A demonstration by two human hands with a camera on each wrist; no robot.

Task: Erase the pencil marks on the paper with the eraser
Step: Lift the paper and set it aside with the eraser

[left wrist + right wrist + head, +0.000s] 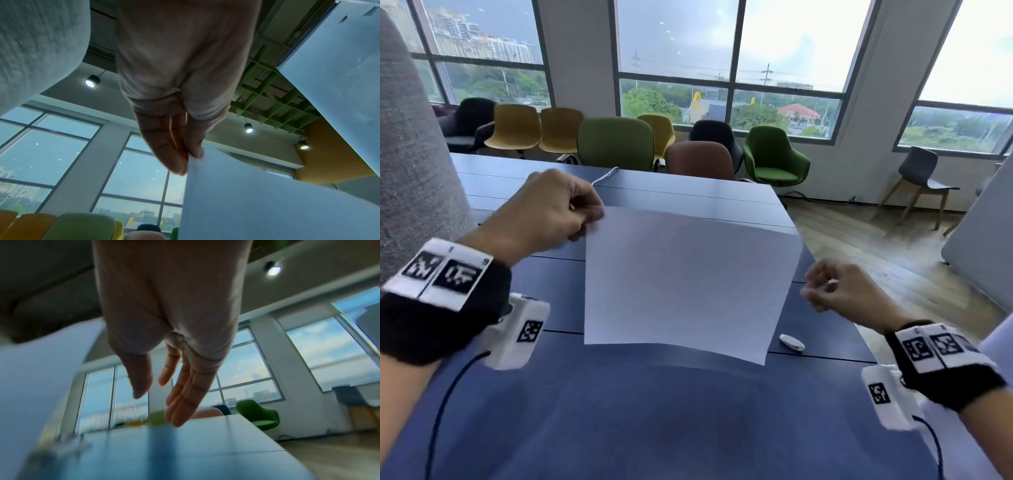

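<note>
White paper (685, 281), seemingly unmarked; white eraser (792, 342); dark blue table (654, 411).

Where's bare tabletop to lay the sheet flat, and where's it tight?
Free: the blue table near the body, between both wrists, below the paper that the left hand pinches by a corner. Also the far strip toward the chairs. Tight: the right edge, where the eraser lies beneath the empty right hand.

No legible text, number or brand appears in any view. The wristbands (441, 274) carry black-and-white square coded markers, not readable characters. A yellow arch-shaped sign (698, 99) outside the window bears no discernible lettering.
</note>
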